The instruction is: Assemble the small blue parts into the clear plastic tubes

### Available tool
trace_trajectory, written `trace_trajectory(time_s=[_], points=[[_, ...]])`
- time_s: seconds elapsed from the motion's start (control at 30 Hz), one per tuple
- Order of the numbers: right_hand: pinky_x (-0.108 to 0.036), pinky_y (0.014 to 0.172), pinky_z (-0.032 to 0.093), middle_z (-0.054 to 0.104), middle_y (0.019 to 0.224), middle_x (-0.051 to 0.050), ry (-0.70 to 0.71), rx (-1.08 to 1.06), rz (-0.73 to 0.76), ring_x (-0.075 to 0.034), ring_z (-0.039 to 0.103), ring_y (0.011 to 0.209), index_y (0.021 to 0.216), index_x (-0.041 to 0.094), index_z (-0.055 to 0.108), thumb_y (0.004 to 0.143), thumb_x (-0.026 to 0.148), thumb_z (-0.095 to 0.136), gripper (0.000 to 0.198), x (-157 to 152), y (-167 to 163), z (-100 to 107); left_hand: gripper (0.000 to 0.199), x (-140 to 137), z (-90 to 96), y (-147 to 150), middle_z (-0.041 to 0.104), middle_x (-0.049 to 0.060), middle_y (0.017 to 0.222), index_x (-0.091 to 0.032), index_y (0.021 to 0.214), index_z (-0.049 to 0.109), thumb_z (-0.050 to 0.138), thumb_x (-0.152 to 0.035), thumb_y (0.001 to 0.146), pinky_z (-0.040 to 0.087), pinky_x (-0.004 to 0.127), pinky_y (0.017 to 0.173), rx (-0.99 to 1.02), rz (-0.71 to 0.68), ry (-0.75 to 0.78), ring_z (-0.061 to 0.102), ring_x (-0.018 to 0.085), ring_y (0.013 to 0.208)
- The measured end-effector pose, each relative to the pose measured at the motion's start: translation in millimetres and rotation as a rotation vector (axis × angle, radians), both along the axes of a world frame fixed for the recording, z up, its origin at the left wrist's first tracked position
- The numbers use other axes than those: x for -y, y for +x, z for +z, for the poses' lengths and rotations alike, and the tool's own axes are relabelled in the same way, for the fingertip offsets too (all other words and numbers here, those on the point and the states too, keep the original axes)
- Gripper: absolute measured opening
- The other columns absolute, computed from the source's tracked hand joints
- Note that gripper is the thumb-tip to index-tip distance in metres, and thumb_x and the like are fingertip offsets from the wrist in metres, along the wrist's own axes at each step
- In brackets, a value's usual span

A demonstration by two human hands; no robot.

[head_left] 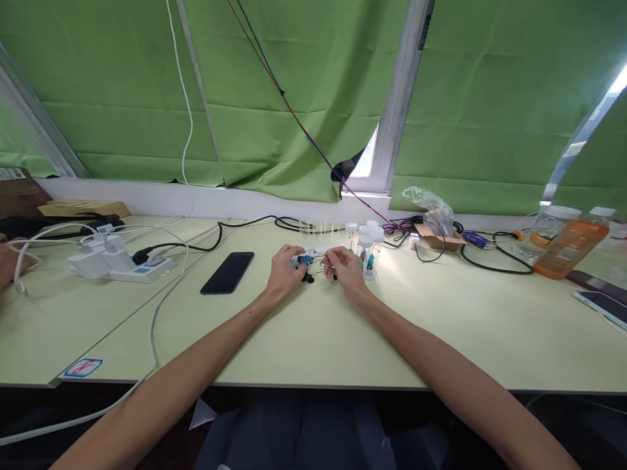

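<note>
My left hand (285, 269) is closed around a small clear tube with blue contents (304, 259), held just above the table. To its right, the fingertips of my right hand (347, 269) are pinched together close to the tube's end. Whatever they grip is thin and too small to name. Small black round parts (308, 278) lie on the table below my left fingers. Beside my right hand stand several clear vials with white caps (366, 243), some with blue or green inside. Behind my hands, clear tubes (313, 227) stand upright, faint against the wall.
A black phone (228, 273) lies left of my hands. Farther left are a white power strip (132, 264) with plugs, a white cable (155, 320) crossing the table edge, and another person's hand (6, 261). On the right are a small cardboard box (438, 238) and an orange bottle (568, 248).
</note>
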State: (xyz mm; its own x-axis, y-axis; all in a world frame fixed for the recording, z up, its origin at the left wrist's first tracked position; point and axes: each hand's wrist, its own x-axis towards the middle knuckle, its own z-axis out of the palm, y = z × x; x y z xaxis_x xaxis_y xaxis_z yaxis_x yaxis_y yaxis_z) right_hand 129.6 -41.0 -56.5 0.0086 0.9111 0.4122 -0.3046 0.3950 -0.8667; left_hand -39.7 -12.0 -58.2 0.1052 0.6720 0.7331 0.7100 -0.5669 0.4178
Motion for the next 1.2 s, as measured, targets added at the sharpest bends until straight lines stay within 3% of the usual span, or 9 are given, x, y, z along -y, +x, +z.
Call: trace_trajectory(time_s=[0.27,1.2], points=[[-0.023,0.043,0.043,0.063,0.063,0.000,-0.025,-0.016,-0.049,-0.010,0.055,0.049,0.073,0.017,0.060,0.071,0.041,0.075,0.028,-0.4,-0.7,1.3,0.027,0.4,0.3,0.3,0.069,0.006,0.096,-0.018,0.092,0.069,0.058,-0.010,0.069,0.052,0.031,0.084,-0.017,-0.005,0.004,0.065,0.020,0.089],[-0.022,0.041,0.040,0.062,0.059,0.001,-0.037,0.129,-0.108,-0.009,0.053,0.045,0.068,0.018,0.056,0.074,0.039,0.070,0.026,0.4,0.1,0.7,0.027,0.2,-2.4,0.4,0.068,0.006,0.096,-0.019,0.091,0.070,0.057,-0.012,0.069,0.053,0.032,0.083,-0.048,-0.009,-0.003,0.065,0.021,0.090]])
